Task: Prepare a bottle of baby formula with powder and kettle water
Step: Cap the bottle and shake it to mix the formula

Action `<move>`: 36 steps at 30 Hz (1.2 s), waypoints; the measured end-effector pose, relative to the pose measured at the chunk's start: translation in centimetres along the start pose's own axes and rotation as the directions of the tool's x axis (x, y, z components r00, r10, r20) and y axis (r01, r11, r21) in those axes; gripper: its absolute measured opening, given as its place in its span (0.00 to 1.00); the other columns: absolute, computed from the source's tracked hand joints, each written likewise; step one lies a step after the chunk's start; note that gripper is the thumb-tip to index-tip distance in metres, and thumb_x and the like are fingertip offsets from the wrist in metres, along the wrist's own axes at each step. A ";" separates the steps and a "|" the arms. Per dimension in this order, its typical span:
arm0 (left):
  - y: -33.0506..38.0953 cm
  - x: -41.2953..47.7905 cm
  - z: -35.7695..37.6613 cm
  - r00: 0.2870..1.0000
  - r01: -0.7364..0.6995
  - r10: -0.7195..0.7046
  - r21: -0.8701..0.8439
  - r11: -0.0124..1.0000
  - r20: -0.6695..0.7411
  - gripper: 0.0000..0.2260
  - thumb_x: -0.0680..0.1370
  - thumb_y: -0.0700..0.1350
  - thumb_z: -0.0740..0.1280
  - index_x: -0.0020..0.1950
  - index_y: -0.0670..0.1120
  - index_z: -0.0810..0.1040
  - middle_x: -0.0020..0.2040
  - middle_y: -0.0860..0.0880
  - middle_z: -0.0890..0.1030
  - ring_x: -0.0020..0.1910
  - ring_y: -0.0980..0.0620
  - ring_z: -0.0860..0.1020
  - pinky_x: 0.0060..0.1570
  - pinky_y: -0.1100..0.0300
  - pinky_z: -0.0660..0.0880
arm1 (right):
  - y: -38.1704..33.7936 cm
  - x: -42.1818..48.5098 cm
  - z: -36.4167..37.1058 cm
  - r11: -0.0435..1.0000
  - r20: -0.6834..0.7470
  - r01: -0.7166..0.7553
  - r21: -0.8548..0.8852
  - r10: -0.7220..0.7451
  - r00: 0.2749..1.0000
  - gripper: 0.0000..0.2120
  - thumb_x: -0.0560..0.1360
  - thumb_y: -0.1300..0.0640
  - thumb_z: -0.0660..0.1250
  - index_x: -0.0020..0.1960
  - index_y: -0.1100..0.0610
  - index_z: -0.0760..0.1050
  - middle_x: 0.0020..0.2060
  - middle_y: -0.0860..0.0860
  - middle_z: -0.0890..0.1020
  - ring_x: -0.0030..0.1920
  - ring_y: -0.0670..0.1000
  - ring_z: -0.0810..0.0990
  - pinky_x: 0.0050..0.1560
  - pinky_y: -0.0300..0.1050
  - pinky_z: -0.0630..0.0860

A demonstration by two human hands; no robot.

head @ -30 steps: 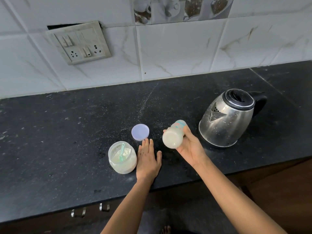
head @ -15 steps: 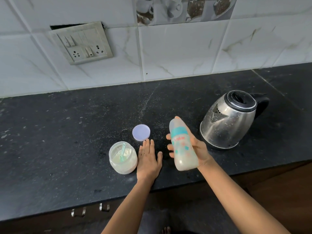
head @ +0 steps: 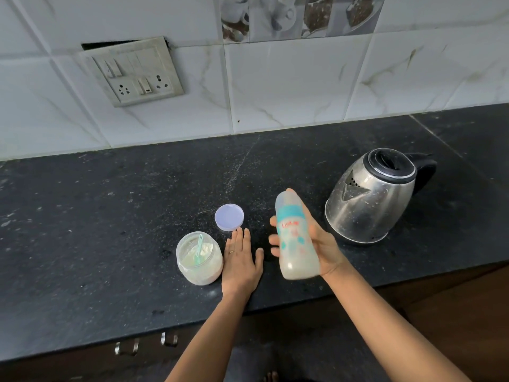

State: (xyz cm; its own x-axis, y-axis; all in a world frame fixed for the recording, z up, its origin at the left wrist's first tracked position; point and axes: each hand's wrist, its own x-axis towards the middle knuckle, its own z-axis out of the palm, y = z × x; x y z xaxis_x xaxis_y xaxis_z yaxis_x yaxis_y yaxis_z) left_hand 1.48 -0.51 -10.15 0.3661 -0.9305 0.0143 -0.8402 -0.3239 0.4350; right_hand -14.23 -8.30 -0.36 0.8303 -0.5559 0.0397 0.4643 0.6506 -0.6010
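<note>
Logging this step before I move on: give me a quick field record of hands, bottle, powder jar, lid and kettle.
right hand: gripping the baby bottle, held above the counter, milky liquid inside
left hand: flat on the counter, palm down
powder jar: open, green scoop inside, beside left hand
jar lid: off, lying behind the left fingertips
kettle: standing right of bottle, lid closed

My left grip [head: 240,260] lies flat on the surface [head: 82,230] near its front edge, the powder jar [head: 199,261] just beside it on the left and the lid [head: 229,217] just behind my fingertips. My right grip [head: 314,244] holds the bottle [head: 296,238] above the surface, with the kettle [head: 370,194] to its right, nearer the back edge.
</note>
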 end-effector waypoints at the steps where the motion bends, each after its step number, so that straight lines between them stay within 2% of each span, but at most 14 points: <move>1: 0.0 0.0 0.0 1.000 0.000 0.000 0.000 1.000 0.002 0.28 0.83 0.55 0.50 0.80 0.45 0.49 0.81 0.46 0.49 0.79 0.51 0.44 0.77 0.56 0.39 | -0.3 -0.2 -0.1 0.998 0.052 0.002 -0.057 0.001 0.999 0.44 0.72 0.57 0.73 0.78 0.48 0.49 0.62 0.63 0.75 0.56 0.65 0.78 0.56 0.61 0.76; 2: -0.1 0.1 0.0 1.000 0.000 0.000 0.004 1.000 0.003 0.28 0.83 0.55 0.50 0.80 0.45 0.50 0.81 0.46 0.49 0.79 0.51 0.44 0.77 0.56 0.39 | -0.5 0.0 -0.3 0.997 0.054 0.004 -0.075 0.000 0.999 0.44 0.71 0.57 0.74 0.78 0.47 0.51 0.62 0.63 0.75 0.57 0.65 0.78 0.56 0.61 0.76; 5: 0.0 0.1 0.0 1.000 0.004 -0.004 0.020 1.000 -0.013 0.28 0.83 0.54 0.51 0.80 0.44 0.50 0.80 0.45 0.49 0.79 0.50 0.45 0.76 0.56 0.39 | 0.3 0.8 -0.7 1.000 -0.214 0.020 0.018 -0.016 0.977 0.46 0.66 0.57 0.79 0.76 0.52 0.57 0.60 0.64 0.77 0.58 0.68 0.78 0.54 0.60 0.78; 6: 0.0 0.1 0.0 1.000 0.004 -0.004 0.015 1.000 -0.009 0.28 0.83 0.54 0.51 0.80 0.44 0.50 0.80 0.45 0.49 0.79 0.50 0.45 0.76 0.56 0.39 | 0.5 0.9 -1.1 0.998 -0.209 0.020 0.056 -0.008 0.978 0.47 0.66 0.57 0.79 0.76 0.53 0.57 0.59 0.65 0.78 0.57 0.67 0.79 0.53 0.60 0.78; 9: -0.1 0.1 0.2 1.000 0.002 -0.003 -0.006 1.000 -0.007 0.28 0.83 0.55 0.51 0.80 0.45 0.50 0.81 0.46 0.49 0.79 0.51 0.44 0.76 0.57 0.38 | 0.4 0.0 -1.0 0.991 0.098 -0.101 0.090 0.093 0.991 0.46 0.71 0.59 0.74 0.77 0.52 0.45 0.60 0.64 0.74 0.53 0.64 0.78 0.53 0.60 0.77; 10: -0.1 0.2 0.2 1.000 0.001 -0.001 -0.007 1.000 -0.005 0.28 0.83 0.55 0.51 0.80 0.45 0.50 0.81 0.46 0.49 0.79 0.51 0.44 0.76 0.57 0.38 | 0.3 -0.2 -0.9 0.991 0.168 -0.113 0.070 0.100 0.981 0.47 0.72 0.59 0.72 0.77 0.52 0.42 0.61 0.64 0.74 0.54 0.64 0.78 0.54 0.60 0.77; 11: -0.1 0.3 0.2 1.000 -0.001 0.001 -0.005 1.000 -0.004 0.28 0.83 0.55 0.51 0.80 0.45 0.50 0.81 0.46 0.49 0.79 0.51 0.44 0.76 0.57 0.38 | 0.2 0.0 -0.7 0.993 0.154 -0.099 0.059 0.089 0.984 0.47 0.71 0.59 0.73 0.77 0.53 0.43 0.60 0.63 0.74 0.53 0.63 0.78 0.54 0.59 0.77; 13: -0.2 0.3 0.2 1.000 0.000 0.000 -0.001 1.000 -0.016 0.28 0.83 0.55 0.51 0.80 0.44 0.51 0.80 0.46 0.50 0.79 0.51 0.45 0.77 0.56 0.39 | 0.2 1.0 -0.2 0.993 -0.045 -0.016 0.113 0.022 0.999 0.41 0.70 0.56 0.75 0.75 0.60 0.56 0.57 0.64 0.78 0.53 0.63 0.80 0.52 0.58 0.78; 15: -0.1 0.2 0.3 1.000 0.001 -0.001 -0.002 1.000 -0.023 0.28 0.83 0.55 0.51 0.80 0.44 0.51 0.80 0.45 0.51 0.79 0.51 0.46 0.77 0.56 0.39 | 0.4 1.9 0.0 0.979 -0.306 0.118 0.165 -0.063 0.950 0.23 0.76 0.54 0.69 0.65 0.66 0.70 0.55 0.65 0.81 0.56 0.64 0.80 0.53 0.56 0.79; 16: -0.1 0.1 0.3 1.000 -0.001 0.001 -0.003 1.000 -0.021 0.28 0.83 0.55 0.51 0.80 0.44 0.51 0.80 0.45 0.51 0.79 0.51 0.46 0.77 0.56 0.39 | 0.4 2.2 0.1 0.962 -0.363 0.157 0.223 -0.068 0.929 0.17 0.79 0.54 0.64 0.61 0.66 0.74 0.54 0.65 0.81 0.57 0.64 0.80 0.54 0.56 0.80; 20: -0.1 0.2 0.4 1.000 -0.002 0.002 -0.003 1.000 -0.030 0.28 0.83 0.55 0.51 0.80 0.44 0.51 0.80 0.46 0.50 0.79 0.51 0.46 0.77 0.56 0.39 | 0.0 2.2 0.0 0.955 -0.360 0.183 0.233 -0.090 0.929 0.17 0.78 0.54 0.63 0.50 0.66 0.83 0.52 0.64 0.82 0.56 0.64 0.80 0.50 0.55 0.80; 25: -0.2 0.1 0.4 1.000 -0.004 0.004 0.002 1.000 -0.030 0.28 0.83 0.56 0.50 0.80 0.44 0.51 0.80 0.45 0.50 0.79 0.51 0.46 0.77 0.56 0.39 | -0.4 2.2 0.4 0.962 -0.358 0.202 0.185 -0.125 0.925 0.15 0.77 0.54 0.62 0.48 0.64 0.83 0.52 0.63 0.82 0.57 0.65 0.80 0.51 0.56 0.80; 29: -0.3 0.2 0.4 1.000 -0.008 0.008 0.008 1.000 -0.030 0.28 0.83 0.55 0.50 0.80 0.44 0.51 0.80 0.45 0.50 0.79 0.51 0.46 0.76 0.56 0.39 | -0.6 2.2 0.9 0.969 -0.362 0.189 0.158 -0.122 0.924 0.15 0.77 0.54 0.63 0.55 0.64 0.77 0.52 0.63 0.82 0.58 0.65 0.79 0.53 0.56 0.79; 36: -0.3 0.2 0.5 1.000 -0.011 0.011 -0.003 1.000 -0.029 0.28 0.83 0.55 0.52 0.80 0.44 0.52 0.80 0.45 0.51 0.79 0.50 0.47 0.77 0.56 0.39 | -0.8 1.9 0.8 0.979 -0.344 0.161 0.125 -0.110 0.933 0.19 0.76 0.51 0.63 0.59 0.65 0.73 0.52 0.63 0.82 0.56 0.63 0.81 0.53 0.60 0.79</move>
State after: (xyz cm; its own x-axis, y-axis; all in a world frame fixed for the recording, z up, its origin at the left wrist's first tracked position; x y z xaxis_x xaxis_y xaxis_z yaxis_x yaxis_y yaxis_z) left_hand 1.64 -0.72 -10.78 0.3684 -0.9286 0.0452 -0.8430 -0.3132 0.4374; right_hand -12.74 -9.48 0.88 0.6174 -0.7679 -0.1711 0.6270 0.6116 -0.4825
